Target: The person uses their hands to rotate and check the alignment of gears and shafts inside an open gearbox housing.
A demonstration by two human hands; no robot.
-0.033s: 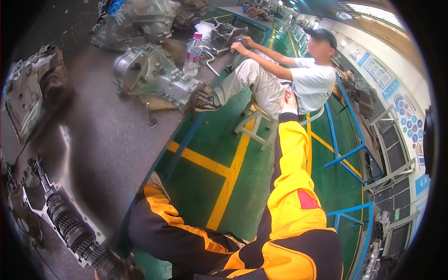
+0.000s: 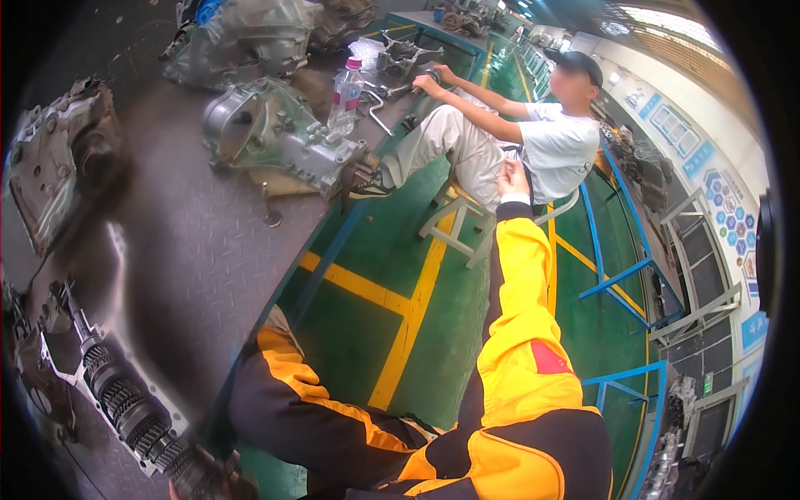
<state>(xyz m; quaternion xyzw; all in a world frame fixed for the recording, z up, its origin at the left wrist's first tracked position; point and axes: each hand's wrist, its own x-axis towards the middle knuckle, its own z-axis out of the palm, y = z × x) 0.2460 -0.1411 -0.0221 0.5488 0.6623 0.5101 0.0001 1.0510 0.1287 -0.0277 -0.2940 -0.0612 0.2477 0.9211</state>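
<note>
Little has changed: the gear shaft (image 2: 132,408) is low on the left, at the bench (image 2: 212,250), near the mostly hidden left hand (image 2: 173,491). The right hand (image 2: 513,181) bends its fingers beside the sitting person (image 2: 560,150). I can't tell either grip.

Yellow lines (image 2: 362,287) cross the green floor (image 2: 350,342). Blue panels (image 2: 698,157) hang on a pale wall (image 2: 712,121), below a bright window (image 2: 675,23).

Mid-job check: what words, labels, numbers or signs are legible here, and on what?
None is clear enough to quote.
Bottle: pink-and-white label, too small to read.
Hexagon wall panel: print too small.
Blue wall panel: marks too blurred.
Green sign: too small.
Co-worker's shirt: small dark mark, unreadable.
</note>
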